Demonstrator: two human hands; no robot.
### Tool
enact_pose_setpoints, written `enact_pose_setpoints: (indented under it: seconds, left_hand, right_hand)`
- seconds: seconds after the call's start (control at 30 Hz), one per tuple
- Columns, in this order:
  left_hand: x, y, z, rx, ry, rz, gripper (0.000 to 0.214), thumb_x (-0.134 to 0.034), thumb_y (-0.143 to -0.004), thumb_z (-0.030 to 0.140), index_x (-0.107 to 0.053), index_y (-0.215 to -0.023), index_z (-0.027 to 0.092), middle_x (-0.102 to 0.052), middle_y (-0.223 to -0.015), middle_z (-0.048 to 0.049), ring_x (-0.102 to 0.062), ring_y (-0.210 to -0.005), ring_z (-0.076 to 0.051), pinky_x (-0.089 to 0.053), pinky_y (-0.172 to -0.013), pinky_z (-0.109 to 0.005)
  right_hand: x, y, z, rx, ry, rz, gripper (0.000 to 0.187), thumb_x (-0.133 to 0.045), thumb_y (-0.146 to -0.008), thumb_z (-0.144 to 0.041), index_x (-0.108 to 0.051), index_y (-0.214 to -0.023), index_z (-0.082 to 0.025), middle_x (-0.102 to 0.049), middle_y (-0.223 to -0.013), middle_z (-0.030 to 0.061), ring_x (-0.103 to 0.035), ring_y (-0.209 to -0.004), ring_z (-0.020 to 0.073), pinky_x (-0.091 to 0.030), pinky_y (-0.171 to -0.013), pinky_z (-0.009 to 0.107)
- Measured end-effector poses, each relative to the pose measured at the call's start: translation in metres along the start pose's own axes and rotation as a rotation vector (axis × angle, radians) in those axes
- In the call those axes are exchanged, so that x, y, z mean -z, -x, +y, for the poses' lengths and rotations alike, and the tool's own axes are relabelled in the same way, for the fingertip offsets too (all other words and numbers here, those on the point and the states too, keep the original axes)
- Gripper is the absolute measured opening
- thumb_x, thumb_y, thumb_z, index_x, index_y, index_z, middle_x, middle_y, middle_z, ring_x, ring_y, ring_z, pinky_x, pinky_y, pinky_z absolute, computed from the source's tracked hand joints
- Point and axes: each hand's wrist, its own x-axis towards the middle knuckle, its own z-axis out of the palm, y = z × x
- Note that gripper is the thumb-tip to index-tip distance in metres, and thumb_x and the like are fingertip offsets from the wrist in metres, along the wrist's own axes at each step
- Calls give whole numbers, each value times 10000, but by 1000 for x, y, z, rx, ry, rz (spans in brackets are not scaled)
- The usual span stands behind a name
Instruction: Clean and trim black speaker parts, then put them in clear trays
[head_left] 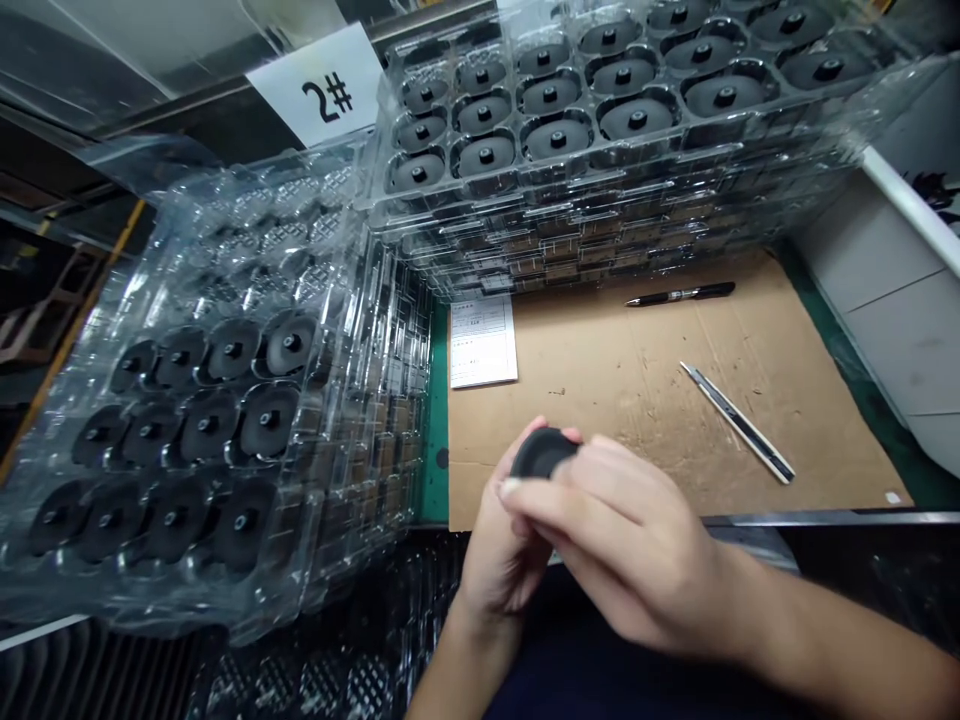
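The clear tray stack (570,215) at the back and the other tray stack (367,420) on the left, both with dark round parts in their upper pockets, leave a working space over the cardboard (585,340); the handling seems best done well apart from both. The right hand (645,540) closes its fingers on the near and right rim of a black disc, while the left hand (491,540) cups it from behind, fingertips curled up past its far edge. Careful handling probably means a light, even hold by the rim, with the left hand as a steady cradle and the right doing the fine work. The bare-looking utility knife (739,425) calls for wrists clear of it. The black disc (541,455) itself sits tilted between both hands, above the cardboard's near edge; its underside is hidden.
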Motion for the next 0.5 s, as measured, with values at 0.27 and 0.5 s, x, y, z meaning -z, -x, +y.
enact_pose_setpoints:
  seconds: [0.27, 0.5]
  left_hand:
    - [13, 1, -9, 48, 66, -152, 553, -765, -659, 349, -589, -1171, 237, -636, -1125, -23, -569, -1067, -195, -431, -943, -258]
    - [15, 14, -5, 184, 214, -256, 596, -724, -681, 419, -544, -1223, 252, -519, -1323, -111, -584, -1086, -301, -502, -872, -336]
  right_hand:
    - [18, 6, 17, -50, 134, -21, 232, -425, -885, -124, -612, -1020, -145, -616, -808, 67, -504, -700, 147, -387, -643, 314]
    - [6, 34, 52, -619, -121, 63, 234, -452, -907, -269, -623, -1065, -242, -646, -1048, 31, -602, -919, 154, -481, -740, 273]
